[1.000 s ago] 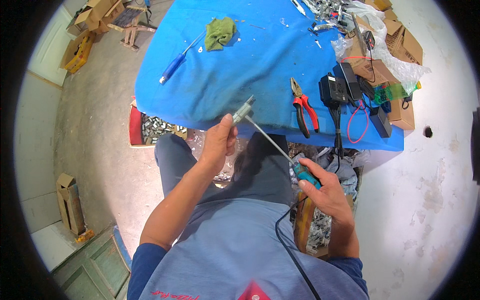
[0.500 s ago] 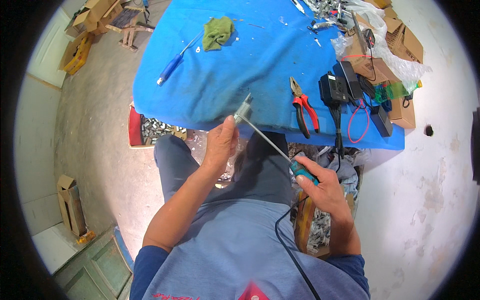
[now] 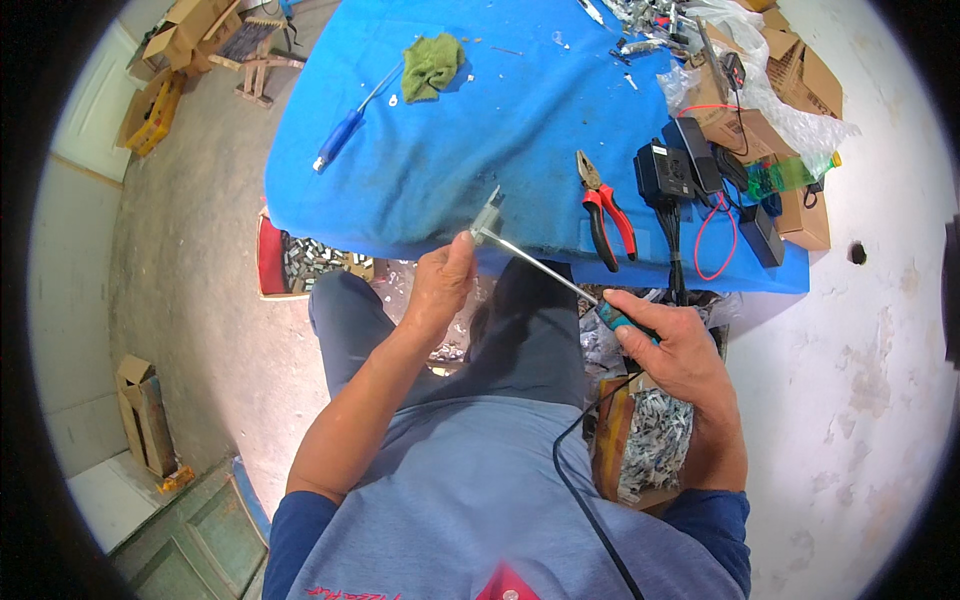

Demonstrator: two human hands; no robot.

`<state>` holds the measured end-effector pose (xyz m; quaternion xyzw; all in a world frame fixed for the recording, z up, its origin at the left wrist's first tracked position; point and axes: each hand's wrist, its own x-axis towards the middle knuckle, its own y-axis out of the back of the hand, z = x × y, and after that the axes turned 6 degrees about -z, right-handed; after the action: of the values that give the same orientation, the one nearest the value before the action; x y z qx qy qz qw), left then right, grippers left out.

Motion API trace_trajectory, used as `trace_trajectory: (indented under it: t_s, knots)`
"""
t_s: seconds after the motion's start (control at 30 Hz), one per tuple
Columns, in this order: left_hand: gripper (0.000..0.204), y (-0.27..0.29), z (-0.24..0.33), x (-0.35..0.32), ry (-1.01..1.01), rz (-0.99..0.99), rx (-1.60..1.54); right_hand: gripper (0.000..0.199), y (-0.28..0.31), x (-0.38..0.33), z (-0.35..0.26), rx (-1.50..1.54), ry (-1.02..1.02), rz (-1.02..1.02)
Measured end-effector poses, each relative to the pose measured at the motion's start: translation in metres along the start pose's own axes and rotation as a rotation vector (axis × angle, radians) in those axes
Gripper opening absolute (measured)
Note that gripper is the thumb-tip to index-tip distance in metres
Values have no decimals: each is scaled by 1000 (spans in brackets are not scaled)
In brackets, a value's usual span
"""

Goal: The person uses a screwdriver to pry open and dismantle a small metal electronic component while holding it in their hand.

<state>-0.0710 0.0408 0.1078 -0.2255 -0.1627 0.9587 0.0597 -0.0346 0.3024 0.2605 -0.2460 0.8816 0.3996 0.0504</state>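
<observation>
Between the thumb and fingers of my left hand (image 3: pixel 446 280) is a small pale grey part (image 3: pixel 486 220) with a thin metal tip pointing away from me; its exact kind I cannot make out. My right hand (image 3: pixel 668 345) is wrapped round the teal handle of a screwdriver (image 3: pixel 545 268). The screwdriver's long shaft runs up and left, its tip at the near end of the grey part. Both are held over the near edge of the blue-covered table (image 3: pixel 400 215). Red-handled pliers (image 3: pixel 605 212) lie on the cloth to the right of the part.
A blue-handled screwdriver (image 3: pixel 345 137) and a green rag (image 3: pixel 433 68) lie at the far left of the table. Black power adapters (image 3: pixel 664 175) with cables and a green bottle (image 3: pixel 778 178) crowd the right. Below stand a box of small metal pieces (image 3: pixel 312 262) and a bin of shreds (image 3: pixel 655 440).
My right hand has moved a little right with the screwdriver, and its elbow has swung outward. My left hand and the grey part stay nearly in place.
</observation>
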Motion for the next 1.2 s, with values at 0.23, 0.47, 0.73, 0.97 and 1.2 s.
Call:
trace_trajectory:
  t_s: [0.23, 0.47, 0.73, 0.97, 1.2]
  knots:
    - [55, -2, 2, -2, 15, 35, 2, 38, 6, 6, -11, 44, -44, -52]
    - [56, -4, 0, -3, -56, 44, 132, 37, 9, 0, -10, -31, 6, -18]
    - [56, -1, -1, -1, -10, 15, 63, 37, 17, 2, -21, -1, -111, -81]
    - [57, 0, 5, -2, 29, -7, 13, 36, 15, 3, -17, 7, 15, -43]
    - [62, -5, -10, 8, -153, 116, 257, 34, 15, 3, -24, -99, 17, -30]
